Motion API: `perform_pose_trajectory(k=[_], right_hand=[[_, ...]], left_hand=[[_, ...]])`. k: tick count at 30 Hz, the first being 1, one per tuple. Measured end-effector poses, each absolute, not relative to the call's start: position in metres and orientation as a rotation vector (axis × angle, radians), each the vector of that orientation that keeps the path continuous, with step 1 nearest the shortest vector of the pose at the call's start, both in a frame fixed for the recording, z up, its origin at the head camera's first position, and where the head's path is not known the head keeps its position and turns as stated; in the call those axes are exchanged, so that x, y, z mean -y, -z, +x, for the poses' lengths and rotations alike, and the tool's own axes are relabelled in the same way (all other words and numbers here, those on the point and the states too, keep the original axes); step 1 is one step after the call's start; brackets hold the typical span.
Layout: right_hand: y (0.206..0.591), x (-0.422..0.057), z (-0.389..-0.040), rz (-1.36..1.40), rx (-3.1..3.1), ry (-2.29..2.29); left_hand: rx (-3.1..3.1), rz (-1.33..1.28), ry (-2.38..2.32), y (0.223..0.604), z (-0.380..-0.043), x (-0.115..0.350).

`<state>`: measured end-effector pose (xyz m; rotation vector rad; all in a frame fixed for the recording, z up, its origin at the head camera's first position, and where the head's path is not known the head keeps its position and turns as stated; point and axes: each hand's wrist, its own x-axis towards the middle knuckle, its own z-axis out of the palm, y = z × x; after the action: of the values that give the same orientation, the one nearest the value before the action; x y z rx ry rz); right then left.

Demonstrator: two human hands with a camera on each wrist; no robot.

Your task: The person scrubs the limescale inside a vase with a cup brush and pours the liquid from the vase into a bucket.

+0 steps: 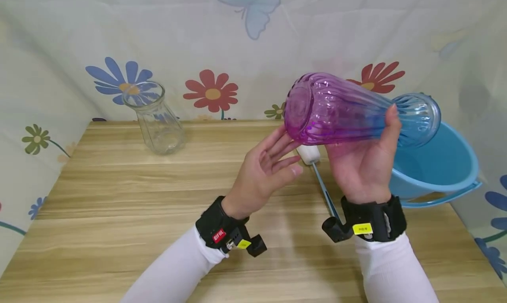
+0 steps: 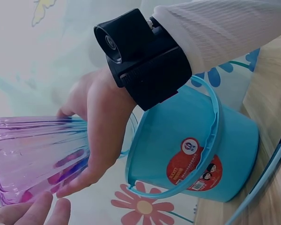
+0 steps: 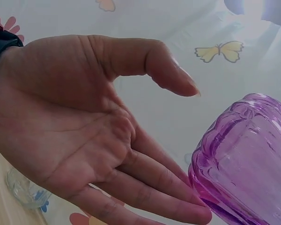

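Observation:
A ribbed glass vase (image 1: pixel 336 111), purple at the base and fading to blue at the flared mouth, is held sideways above the table. My right hand (image 1: pixel 364 166) grips it from below near its narrow neck, with the thumb on the near side. My left hand (image 1: pixel 261 175) is held palm up with its fingers extended, the fingertips at the underside of the vase's purple base. In the right wrist view those left fingers (image 3: pixel 178 206) meet the rim of the base, while the thumb stands apart from it. The vase's mouth is partly hidden in the left wrist view.
A clear glass vase (image 1: pixel 160 127) stands at the back left of the wooden table (image 1: pixel 138 232). Behind my right hand is a blue bucket (image 1: pixel 435 162) with a handle. A long blue-handled brush with a white head (image 1: pixel 309 154) lies below the held vase. A flower-patterned curtain (image 1: pixel 166 39) hangs behind.

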<state>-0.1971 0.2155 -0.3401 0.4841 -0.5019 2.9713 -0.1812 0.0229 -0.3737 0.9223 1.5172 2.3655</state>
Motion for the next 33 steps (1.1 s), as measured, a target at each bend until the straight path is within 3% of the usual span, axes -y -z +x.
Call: perform_pose_trajectory(k=[33], right_hand=[[0.329, -0.2, -0.184, 0.608, 0.099, -3.124]], left_hand=[[-1.463, 1.208, -2.367, 0.364, -0.18, -0.032]])
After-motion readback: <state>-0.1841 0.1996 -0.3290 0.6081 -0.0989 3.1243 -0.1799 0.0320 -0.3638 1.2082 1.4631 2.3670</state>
